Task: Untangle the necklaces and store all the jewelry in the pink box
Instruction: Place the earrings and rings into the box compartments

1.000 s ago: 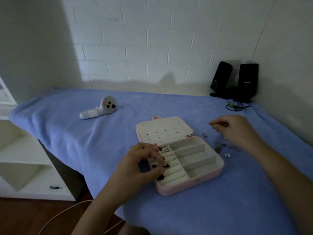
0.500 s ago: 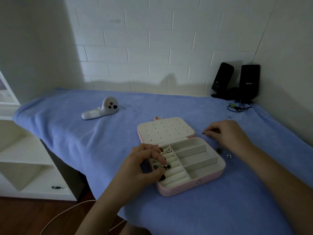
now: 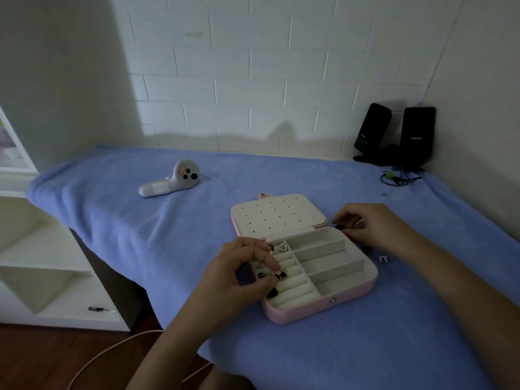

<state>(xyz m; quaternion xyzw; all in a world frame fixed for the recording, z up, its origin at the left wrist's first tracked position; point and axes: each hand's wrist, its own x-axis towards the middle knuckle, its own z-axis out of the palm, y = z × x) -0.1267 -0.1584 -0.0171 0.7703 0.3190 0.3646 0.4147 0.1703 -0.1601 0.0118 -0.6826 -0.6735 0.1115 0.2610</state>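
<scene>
Storing step in hand, by judgement. Pink box (image 3: 320, 308) open on blue-covered worktop (image 3: 140, 235). Pinched by thumb and forefinger of left hand (image 3: 239, 274): small dark piece (image 3: 274, 276), over the ring rolls (image 3: 294, 289). Right hand (image 3: 371, 229) curled just beside box's far right corner; hold unclear. Loose jewelry (image 3: 382, 259) right of box. Next, probably: press piece gently between rolls.
</scene>
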